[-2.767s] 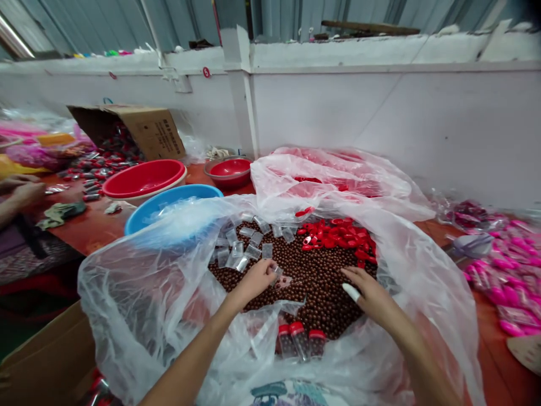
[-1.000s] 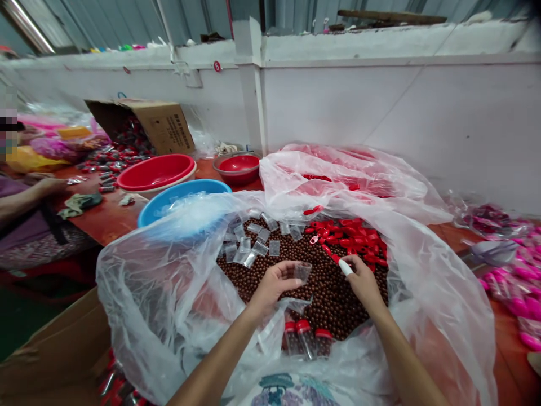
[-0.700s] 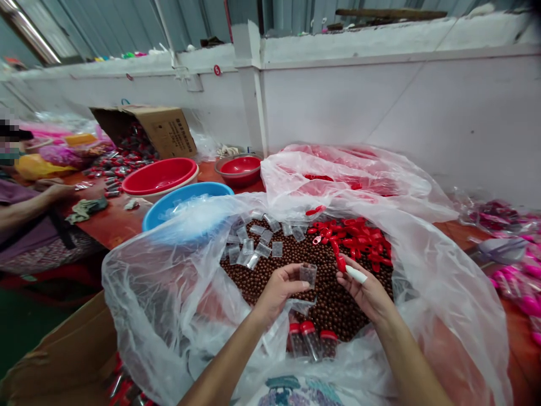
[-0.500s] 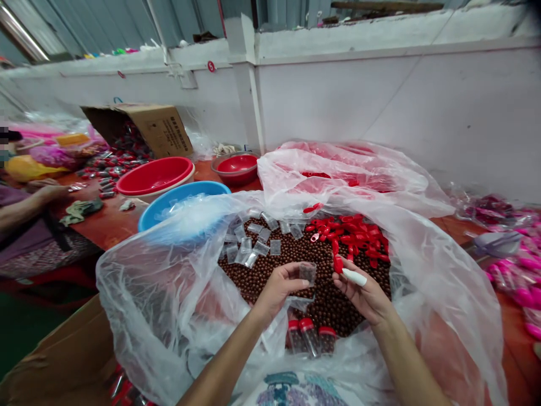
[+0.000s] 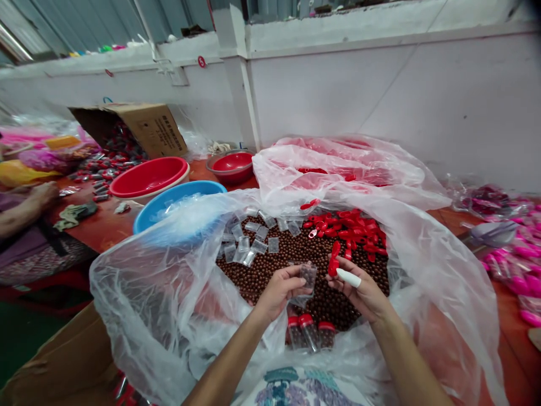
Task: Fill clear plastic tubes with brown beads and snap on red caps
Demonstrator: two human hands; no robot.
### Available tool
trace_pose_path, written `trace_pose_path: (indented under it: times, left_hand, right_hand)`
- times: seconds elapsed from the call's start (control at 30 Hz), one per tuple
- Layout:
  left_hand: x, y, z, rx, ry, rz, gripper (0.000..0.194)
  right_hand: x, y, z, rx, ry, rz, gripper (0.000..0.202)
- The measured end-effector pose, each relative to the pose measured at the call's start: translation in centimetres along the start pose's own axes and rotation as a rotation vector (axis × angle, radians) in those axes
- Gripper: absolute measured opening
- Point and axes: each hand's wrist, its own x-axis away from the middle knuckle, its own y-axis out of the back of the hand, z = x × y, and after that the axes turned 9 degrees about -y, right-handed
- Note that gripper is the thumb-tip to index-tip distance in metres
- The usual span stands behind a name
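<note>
My left hand (image 5: 279,290) is closed on a clear plastic container (image 5: 308,278), held low over a heap of small round brown balls (image 5: 291,249). A short gap to the right, my right hand (image 5: 359,290) pinches a red plastic cap (image 5: 333,260) with a long tab; a white sleeve (image 5: 349,277) covers one finger. More red caps (image 5: 359,231) lie on the far right of the balls, and several empty clear containers (image 5: 243,243) on the far left. Below my hands, closest to me, rest filled containers with red lids (image 5: 307,331).
Clear plastic sheeting (image 5: 160,299) surrounds the heap. Left of it stand a blue basin (image 5: 146,217), a red basin (image 5: 147,176) and a tipped cardboard box (image 5: 163,132). Another person's arm (image 5: 25,211) is at far left. Pink packets (image 5: 522,259) lie at right.
The clear container in my left hand has turned to stand more upright. The red cap in my right hand has tilted and shifted slightly left. The whole view has swung a little.
</note>
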Motion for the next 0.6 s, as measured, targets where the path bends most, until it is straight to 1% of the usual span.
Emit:
trace_pose_path:
  times: [0.13,0.23,0.37,0.47,0.6]
  left_hand:
    - [0.1,0.2,0.5,0.102,0.014,-0.044,0.028]
    - [0.2,0.3,0.9,0.134,0.039,-0.051,0.025]
    - [0.4,0.2,1.2,0.053,0.042,0.000,0.026]
    - [0.6,0.0,1.2,0.003,0.057,0.037,0.028]
    - [0.7,-0.1,1.5,-0.014,0.037,0.035,0.029]
  right_hand:
    - [0.3,-0.3,0.0,0.010,-0.001,-0.021,0.036]
    - [0.4,-0.6,0.0,0.051,-0.002,-0.032,0.037]
    - [0.3,-0.9,-0.2,0.112,0.003,-0.011,0.037]
    - [0.4,-1.1,-0.4,0.163,0.038,-0.041,0.039]
    - [0.4,-1.1,-0.8,0.266,0.041,-0.080,0.043]
